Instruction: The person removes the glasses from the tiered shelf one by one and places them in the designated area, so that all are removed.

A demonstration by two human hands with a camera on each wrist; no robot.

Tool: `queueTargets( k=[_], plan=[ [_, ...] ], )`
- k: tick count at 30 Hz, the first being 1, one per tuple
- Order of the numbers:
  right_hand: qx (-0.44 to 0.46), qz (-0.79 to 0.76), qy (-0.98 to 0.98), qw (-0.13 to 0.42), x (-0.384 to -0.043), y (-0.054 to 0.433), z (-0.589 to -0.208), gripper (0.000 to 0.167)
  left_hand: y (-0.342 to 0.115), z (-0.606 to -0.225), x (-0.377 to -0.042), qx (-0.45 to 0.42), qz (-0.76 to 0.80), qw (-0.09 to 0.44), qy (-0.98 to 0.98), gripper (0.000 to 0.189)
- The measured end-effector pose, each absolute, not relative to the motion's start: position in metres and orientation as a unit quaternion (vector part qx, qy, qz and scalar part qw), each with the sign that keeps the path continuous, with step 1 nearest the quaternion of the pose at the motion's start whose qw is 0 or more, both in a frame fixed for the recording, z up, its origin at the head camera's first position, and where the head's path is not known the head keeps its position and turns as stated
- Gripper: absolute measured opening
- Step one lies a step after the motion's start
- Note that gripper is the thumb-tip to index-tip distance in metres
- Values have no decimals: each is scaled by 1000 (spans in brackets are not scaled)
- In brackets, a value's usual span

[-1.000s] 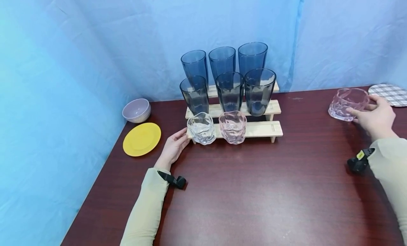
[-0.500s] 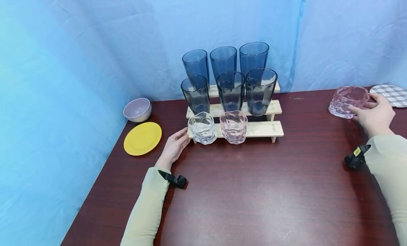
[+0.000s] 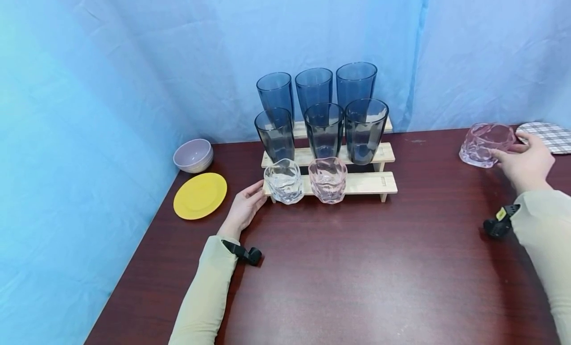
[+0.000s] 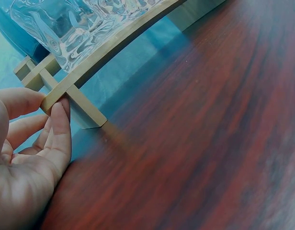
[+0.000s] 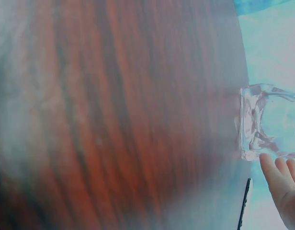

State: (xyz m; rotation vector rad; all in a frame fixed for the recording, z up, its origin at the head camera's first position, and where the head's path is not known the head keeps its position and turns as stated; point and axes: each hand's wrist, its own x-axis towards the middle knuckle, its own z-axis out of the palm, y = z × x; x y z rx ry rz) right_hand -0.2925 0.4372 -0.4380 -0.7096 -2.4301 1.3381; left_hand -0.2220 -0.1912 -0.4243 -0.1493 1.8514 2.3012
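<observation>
My left hand pinches the left end of the lowest step of a pale wooden tiered rack; thumb and fingertips meet the step's corner in the left wrist view. On that step stand a clear wavy glass and a light pink one, side by side. At the far right, my right hand holds another pink wavy glass, upright at the table's back. In the right wrist view this pink glass has fingertips along its side.
Tall dark blue-grey tumblers fill the rack's two upper steps. Left of it are a purple bowl and a yellow plate. A round plaid mat lies beyond my right hand. Blue curtains hang behind the table.
My right forearm has shifted slightly left and away from me, with the pink glass still in hand. My left hand and the rack keep their places.
</observation>
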Motion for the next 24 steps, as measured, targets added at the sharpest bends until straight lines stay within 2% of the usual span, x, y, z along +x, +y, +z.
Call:
queueTargets(
  k=[10, 19, 24],
  plan=[
    [-222, 431, -865, 130, -242, 385, -378, 79, -192, -424, -222, -52, 775, 98, 623, 48],
    [-175, 466, -855, 144, -232, 380, -385, 76, -193, -426, -222, -56, 771, 96, 627, 48],
    [-154, 453, -865, 150, -218, 358, -374, 74, -191, -426, -223, -53, 773, 90, 626, 48]
  ],
)
